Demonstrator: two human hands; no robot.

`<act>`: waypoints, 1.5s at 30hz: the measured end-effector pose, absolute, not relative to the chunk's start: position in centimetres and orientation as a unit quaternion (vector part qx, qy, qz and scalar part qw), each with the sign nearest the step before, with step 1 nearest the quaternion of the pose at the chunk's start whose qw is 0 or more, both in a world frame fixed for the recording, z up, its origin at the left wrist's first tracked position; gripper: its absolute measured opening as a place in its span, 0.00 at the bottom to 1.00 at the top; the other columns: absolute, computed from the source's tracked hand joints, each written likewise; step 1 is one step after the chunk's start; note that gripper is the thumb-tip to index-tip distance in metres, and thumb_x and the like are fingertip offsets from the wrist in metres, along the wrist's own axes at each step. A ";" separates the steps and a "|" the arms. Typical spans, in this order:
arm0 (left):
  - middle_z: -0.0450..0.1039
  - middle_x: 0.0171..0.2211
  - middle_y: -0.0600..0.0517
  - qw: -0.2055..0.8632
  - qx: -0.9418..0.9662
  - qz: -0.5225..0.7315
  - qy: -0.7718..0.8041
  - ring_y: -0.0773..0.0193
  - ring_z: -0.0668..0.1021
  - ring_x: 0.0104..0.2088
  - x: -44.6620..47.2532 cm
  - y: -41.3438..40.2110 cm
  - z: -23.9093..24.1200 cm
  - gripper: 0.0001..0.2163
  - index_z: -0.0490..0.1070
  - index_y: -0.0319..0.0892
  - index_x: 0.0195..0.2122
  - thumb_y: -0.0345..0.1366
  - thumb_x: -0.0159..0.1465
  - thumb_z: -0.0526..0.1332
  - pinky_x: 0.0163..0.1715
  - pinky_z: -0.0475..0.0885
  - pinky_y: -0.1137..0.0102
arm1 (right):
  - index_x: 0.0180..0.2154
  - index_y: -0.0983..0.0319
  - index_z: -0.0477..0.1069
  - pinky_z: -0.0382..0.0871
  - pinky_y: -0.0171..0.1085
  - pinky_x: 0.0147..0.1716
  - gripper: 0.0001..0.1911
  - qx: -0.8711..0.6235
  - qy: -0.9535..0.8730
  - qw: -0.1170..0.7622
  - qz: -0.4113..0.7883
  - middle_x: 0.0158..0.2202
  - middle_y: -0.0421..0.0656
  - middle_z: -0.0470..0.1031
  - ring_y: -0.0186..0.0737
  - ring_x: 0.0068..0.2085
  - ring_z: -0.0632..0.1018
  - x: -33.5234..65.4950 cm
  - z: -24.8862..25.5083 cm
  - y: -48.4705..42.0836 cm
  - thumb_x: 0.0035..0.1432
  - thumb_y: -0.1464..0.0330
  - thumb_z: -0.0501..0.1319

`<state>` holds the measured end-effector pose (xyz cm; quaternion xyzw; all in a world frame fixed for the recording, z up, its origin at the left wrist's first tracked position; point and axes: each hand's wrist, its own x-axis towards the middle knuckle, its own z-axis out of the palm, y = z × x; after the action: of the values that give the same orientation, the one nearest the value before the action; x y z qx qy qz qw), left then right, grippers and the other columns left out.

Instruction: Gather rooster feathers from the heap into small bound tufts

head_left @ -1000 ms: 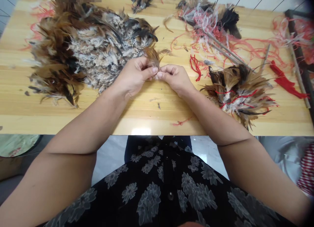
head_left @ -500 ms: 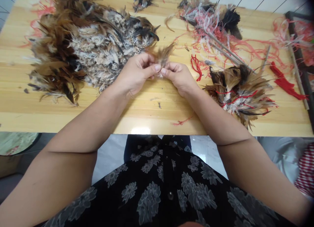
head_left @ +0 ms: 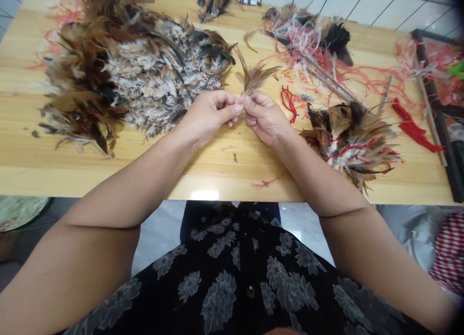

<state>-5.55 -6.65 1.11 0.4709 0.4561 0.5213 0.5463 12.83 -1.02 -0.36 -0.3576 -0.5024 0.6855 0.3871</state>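
A small bunch of brown feathers [head_left: 253, 78] stands up from between my hands over the table [head_left: 152, 173]. My right hand [head_left: 266, 115] pinches its base between thumb and fingers. Beside it, my left hand [head_left: 215, 112] is closed in a pinch at the same base, its thumb tip nearly touching the right one; what lies between its fingertips is hidden. A large pile of brown, black and fluffy grey feathers [head_left: 148, 88] lies left of my hands. To the right are feather bunches tied with red string [head_left: 348, 141].
Red cords [head_left: 288, 103] lie right of my hands, with a red bundle [head_left: 416, 124] farther right. Behind them are thin sticks [head_left: 329, 76] and tangled pink and white strips [head_left: 302, 35]. A dark-framed tray [head_left: 440, 112] stands at the right edge. A feather bunch [head_left: 215, 4] lies at the back.
The feather bunch has shifted slightly right and now stands more upright and spread in my right hand. My left hand has slid a little lower at its base.
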 end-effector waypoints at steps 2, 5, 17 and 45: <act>0.82 0.28 0.52 0.548 0.460 0.516 0.470 0.65 0.81 0.28 -5.3 -6.7 1.3 0.18 0.85 0.42 0.33 0.30 0.78 0.89 0.31 0.80 0.72 | 0.38 0.56 0.71 0.62 0.33 0.28 0.34 -0.366 -0.506 0.391 0.676 0.34 0.33 0.77 0.29 0.32 0.68 12.8 -0.4 -1.0 0.65 0.48 0.92; 0.81 0.27 0.52 0.548 0.444 0.518 0.484 0.66 0.82 0.26 -4.8 -7.0 1.8 0.20 0.83 0.41 0.31 0.26 0.79 0.86 0.30 0.79 0.75 | 0.38 0.56 0.71 0.62 0.32 0.29 0.34 -0.378 -0.503 0.405 0.663 0.33 0.33 0.77 0.29 0.32 0.68 12.7 -0.2 -1.2 0.64 0.48 0.92; 0.81 0.28 0.53 0.584 0.397 0.523 0.477 0.66 0.84 0.28 -4.2 -7.2 1.9 0.17 0.83 0.40 0.32 0.18 0.77 0.81 0.32 0.80 0.76 | 0.33 0.57 0.72 0.72 0.31 0.36 0.34 -0.376 -0.485 0.428 0.663 0.31 0.32 0.76 0.31 0.36 0.74 12.2 0.1 -1.8 0.56 0.56 0.96; 0.68 0.41 0.42 0.285 0.581 0.521 0.557 0.34 0.52 0.82 -14.0 -4.4 0.5 0.31 0.64 0.53 0.32 0.46 0.66 0.91 0.78 0.58 0.54 | 0.33 0.56 0.70 0.74 0.32 0.40 0.34 -0.383 -0.485 0.439 0.652 0.41 0.40 0.85 0.35 0.46 0.81 12.1 -0.2 -1.3 0.60 0.54 0.93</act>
<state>-14.04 -4.42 0.51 0.5807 0.5571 0.5205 0.2853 12.07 -1.35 -0.21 -0.3830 -0.4849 0.6523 0.4390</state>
